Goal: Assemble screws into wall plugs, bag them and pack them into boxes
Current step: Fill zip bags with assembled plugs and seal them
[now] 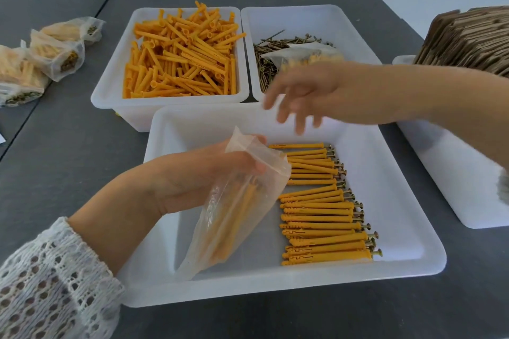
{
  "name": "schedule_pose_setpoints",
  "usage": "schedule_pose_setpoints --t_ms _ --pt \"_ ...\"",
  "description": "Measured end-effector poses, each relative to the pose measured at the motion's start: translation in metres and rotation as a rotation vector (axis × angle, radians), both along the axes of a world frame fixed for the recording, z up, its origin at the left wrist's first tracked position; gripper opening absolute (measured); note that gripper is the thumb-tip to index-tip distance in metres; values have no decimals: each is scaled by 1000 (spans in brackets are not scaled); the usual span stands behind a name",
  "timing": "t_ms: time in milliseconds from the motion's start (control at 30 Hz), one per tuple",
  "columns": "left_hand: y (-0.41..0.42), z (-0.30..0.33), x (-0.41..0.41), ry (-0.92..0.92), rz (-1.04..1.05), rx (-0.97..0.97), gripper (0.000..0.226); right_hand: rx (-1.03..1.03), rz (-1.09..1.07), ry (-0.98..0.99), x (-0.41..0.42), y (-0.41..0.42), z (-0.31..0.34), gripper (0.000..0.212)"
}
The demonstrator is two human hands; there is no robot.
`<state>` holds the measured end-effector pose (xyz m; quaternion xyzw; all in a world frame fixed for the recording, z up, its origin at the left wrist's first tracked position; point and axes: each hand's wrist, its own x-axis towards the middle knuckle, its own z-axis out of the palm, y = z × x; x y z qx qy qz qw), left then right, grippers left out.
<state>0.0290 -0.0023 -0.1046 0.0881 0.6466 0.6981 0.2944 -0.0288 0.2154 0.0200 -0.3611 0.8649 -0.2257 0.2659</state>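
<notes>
Bags (41, 55): three filled, one (234, 209) held

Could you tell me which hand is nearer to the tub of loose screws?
Right. The right hand hovers at the screw tub's front edge; the left hand is lower, gripping a bag.

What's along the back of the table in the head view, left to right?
Filled bags → tray of loose orange wall plugs → tray of screws with a filled bag lying on them → stack of flat cardboard boxes.
</notes>
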Motion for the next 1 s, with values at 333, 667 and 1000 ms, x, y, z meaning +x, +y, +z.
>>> schedule_pose_setpoints --t_ms 333,667,1000 --pt "-3 -5 -8 -56 32 -7 56 762 96 541 25 33 -97 23" --pt "-5 3 -3 -141 -85 63 35 650 72 549 20 38 -76 28" --pt "6 30 10 -106 -92 10 36 363 245 683 16 2 -19 29"
